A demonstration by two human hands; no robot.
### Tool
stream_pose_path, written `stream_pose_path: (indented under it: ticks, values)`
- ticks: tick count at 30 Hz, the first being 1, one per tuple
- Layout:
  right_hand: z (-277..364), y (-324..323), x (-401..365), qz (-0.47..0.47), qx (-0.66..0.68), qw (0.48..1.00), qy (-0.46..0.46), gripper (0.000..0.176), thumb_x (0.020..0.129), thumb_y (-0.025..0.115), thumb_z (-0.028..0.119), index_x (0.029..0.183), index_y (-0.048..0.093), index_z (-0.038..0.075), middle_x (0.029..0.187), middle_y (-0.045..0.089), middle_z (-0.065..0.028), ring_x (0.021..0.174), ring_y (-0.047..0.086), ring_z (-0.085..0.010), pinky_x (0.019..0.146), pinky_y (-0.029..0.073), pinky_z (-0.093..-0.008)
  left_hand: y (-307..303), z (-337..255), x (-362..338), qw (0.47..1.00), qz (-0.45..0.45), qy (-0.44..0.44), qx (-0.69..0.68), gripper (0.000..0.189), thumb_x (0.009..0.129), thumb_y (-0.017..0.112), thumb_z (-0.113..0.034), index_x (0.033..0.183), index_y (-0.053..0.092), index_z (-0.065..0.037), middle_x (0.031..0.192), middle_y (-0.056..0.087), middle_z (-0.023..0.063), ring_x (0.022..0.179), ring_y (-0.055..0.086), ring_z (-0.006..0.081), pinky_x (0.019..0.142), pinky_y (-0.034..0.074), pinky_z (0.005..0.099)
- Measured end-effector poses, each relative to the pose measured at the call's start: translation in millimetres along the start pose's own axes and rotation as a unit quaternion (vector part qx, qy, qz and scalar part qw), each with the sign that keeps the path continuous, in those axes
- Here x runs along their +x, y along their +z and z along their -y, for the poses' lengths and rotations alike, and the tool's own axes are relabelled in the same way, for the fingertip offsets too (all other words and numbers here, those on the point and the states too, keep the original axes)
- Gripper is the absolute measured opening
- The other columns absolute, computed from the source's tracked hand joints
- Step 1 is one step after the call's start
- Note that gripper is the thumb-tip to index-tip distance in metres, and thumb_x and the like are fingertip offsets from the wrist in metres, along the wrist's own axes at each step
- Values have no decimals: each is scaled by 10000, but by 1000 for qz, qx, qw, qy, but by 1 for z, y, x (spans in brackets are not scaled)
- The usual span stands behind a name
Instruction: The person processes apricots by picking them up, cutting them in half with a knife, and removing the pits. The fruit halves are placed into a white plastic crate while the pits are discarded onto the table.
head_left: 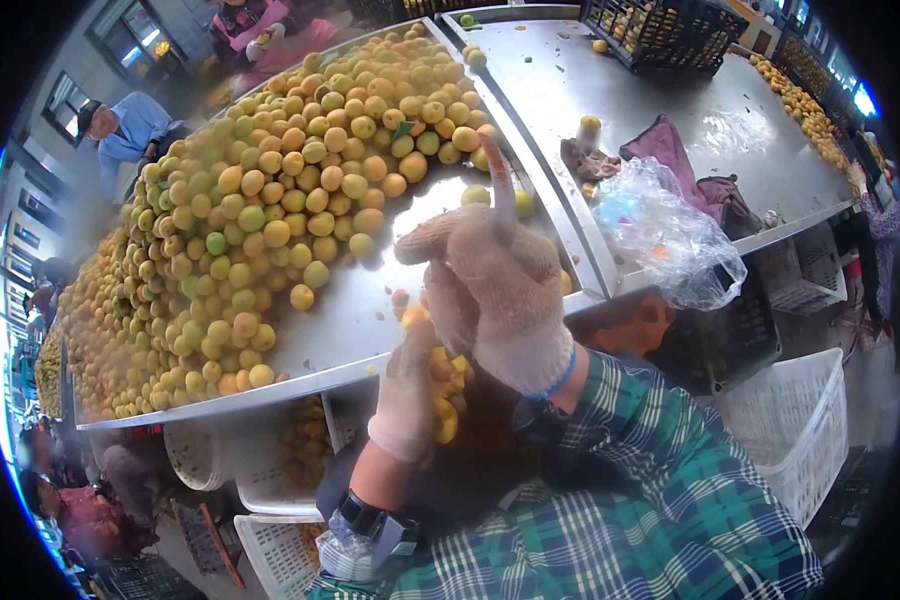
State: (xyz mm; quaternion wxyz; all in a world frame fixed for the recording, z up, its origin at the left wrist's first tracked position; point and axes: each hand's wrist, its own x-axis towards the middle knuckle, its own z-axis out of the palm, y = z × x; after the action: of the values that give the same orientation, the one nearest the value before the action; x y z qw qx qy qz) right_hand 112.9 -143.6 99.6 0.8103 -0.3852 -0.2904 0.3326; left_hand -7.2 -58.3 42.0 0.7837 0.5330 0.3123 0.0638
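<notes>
My right hand [500, 290], in a soiled knit glove, is closed around a thin curved tool [497, 180] whose tip points up over the metal table. Lower and to the left, my left hand [405, 395], in a pale glove, has its fingertips against a yellow-orange fruit [416, 316]; its fingers are bent and partly blurred. Split yellow fruit pieces [447, 395] show between and below the two hands. A large heap of round yellow, orange and green fruit [300, 190] covers much of the metal table [340, 325] ahead and to the left.
A crumpled clear plastic bag [670, 240] and a purple cloth [665, 160] lie on the right table. At the back is a black crate [660, 35]. White baskets [795, 430] stand below on both sides. A person in blue [130, 135] is at far left; others are around.
</notes>
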Motion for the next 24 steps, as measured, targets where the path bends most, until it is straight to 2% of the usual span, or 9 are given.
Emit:
stream_pose_path:
  ticks: [2,3,4,6,9,16,17,20,24]
  values:
    - [-13,-7,8,-59,-285,946,-141,107,908,553,47,984,618,10,747,597,-51,579,548,-111,505,427,-241,-4,0,17,1000,-1,-2,29,480,984,425,-452,1289,467,-85,793,521,26,613,552,104,487,472,220]
    - [-19,-11,13,-60,-285,946,-138,107,908,553,47,984,618,10,747,597,-51,579,548,-111,505,427,-241,-5,1,25,998,-2,0,57,473,985,421,-450,1280,477,-84,789,515,25,613,557,106,475,467,219]
    - [-24,-14,20,-71,-219,965,-127,114,922,543,90,966,612,11,705,569,-42,540,517,-104,475,399,-239,-7,4,32,998,-2,-3,57,473,985,421,-450,1280,477,-84,789,515,25,613,557,106,475,467,219]
    - [-33,-20,30,-101,-87,986,-104,182,952,523,176,932,599,12,622,514,-25,462,457,-91,415,343,-234,-7,14,44,989,-1,91,113,466,980,423,-469,1170,527,-56,766,530,39,593,571,116,437,455,230]
    - [-41,-29,40,-147,103,981,-69,325,996,493,305,881,580,13,498,430,1,346,366,-70,324,258,-227,3,5,52,999,-29,12,-15,456,969,454,-480,1045,553,-42,730,537,45,591,581,127,420,448,239]
    - [-51,-38,51,-146,176,974,-1,350,991,463,388,877,557,70,511,352,27,357,327,-96,329,275,-256,-10,15,54,998,-17,64,-19,469,956,478,-505,946,551,-41,726,551,53,570,534,121,415,400,224]
    - [-51,-41,50,-137,171,976,21,349,925,556,456,863,602,116,553,360,33,429,354,-103,379,268,-268,-9,15,53,998,-21,59,-28,456,956,480,-502,932,545,-52,723,547,52,571,521,112,419,383,217]
    - [-55,-42,48,-136,206,968,43,335,924,558,445,853,604,121,549,330,42,420,330,-105,373,257,-268,-10,19,49,997,-20,79,-9,460,949,485,-509,924,542,-53,713,543,59,574,522,115,417,380,217]
    - [-55,-45,49,-130,247,956,95,370,954,498,482,837,564,137,547,316,68,401,317,-89,351,253,-261,-12,12,43,999,-1,5,-38,501,944,465,-545,929,544,-50,706,545,75,526,503,121,396,366,219]
